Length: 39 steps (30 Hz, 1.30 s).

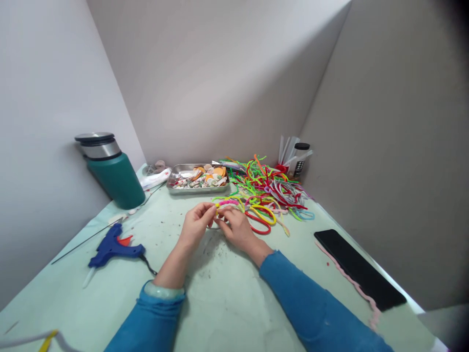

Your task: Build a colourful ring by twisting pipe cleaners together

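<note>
While the left hand pinches a small yellow piece at its fingertips, the right hand, equally near, pinches from the piece's right, its long axis too small to tell.

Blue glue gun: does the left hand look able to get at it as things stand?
Likely yes: the blue glue gun lies off to the left hand's outer side with nothing tall between, though its fingers seem busy with a small yellow piece.
</note>
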### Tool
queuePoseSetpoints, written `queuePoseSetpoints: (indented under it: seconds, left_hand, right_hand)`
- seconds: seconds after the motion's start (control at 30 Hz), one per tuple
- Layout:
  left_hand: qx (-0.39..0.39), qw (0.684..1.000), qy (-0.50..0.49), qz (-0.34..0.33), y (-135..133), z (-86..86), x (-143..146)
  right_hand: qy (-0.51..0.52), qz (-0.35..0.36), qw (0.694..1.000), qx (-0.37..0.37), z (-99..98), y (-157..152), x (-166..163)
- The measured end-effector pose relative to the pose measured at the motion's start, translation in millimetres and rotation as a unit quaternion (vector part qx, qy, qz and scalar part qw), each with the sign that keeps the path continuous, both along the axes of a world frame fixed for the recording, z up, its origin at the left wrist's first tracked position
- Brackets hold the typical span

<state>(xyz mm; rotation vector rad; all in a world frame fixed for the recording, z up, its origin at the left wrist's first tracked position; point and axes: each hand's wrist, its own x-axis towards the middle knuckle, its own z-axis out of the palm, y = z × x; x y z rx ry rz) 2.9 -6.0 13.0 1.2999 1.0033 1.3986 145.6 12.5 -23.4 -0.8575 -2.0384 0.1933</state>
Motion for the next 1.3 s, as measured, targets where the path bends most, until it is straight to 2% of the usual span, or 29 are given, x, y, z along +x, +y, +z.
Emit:
queuePoseSetpoints:
  seconds: [0.1,0.2,0.43,0.53,0.63,0.77,0.83,0.97,1.1,1.3]
  left_hand:
    - [-0.001,1.000,0.019,-0.023,-2,2.9,1]
    - [0.003,0.999,0.029,-0.018,-3,5.3,1]
    - [0.061,0.984,0.119,0.115,2,1.8,-4]
    - [0.118,0.961,0.182,0.170,1,1.5,-6]
    - [0.188,0.923,0.265,0.206,-3,3.5,-8]
    - [0.248,0.871,0.363,0.220,-3,0.4,-10]
    - [0.244,0.863,0.389,0.210,0,-4.3,-11]
    - [0.169,0.888,0.386,0.186,5,-11.7,-11]
    - [0.090,0.915,0.367,0.143,6,-11.0,-10]
    - [0.053,0.947,0.300,0.103,7,-9.6,-12]
  right_hand:
    - [0.021,0.012,1.000,0.003,-1.8,2,0]
    - [0.055,0.008,0.998,0.006,0.5,1,1]
    - [0.052,0.033,0.996,-0.070,8.8,-9,3]
    - [0.040,0.028,0.996,-0.068,7.5,-10,1]
    - [0.041,0.013,0.998,-0.051,5.5,-10,0]
    - [0.048,-0.004,0.998,-0.027,4.4,-10,0]
    - [0.044,-0.007,0.999,-0.014,4.6,-9,0]
    - [0.040,-0.020,0.999,0.003,4.8,-10,0]
    - [0.029,-0.035,0.999,0.008,4.1,-9,0]
    - [0.017,-0.049,0.998,0.022,5.0,-10,1]
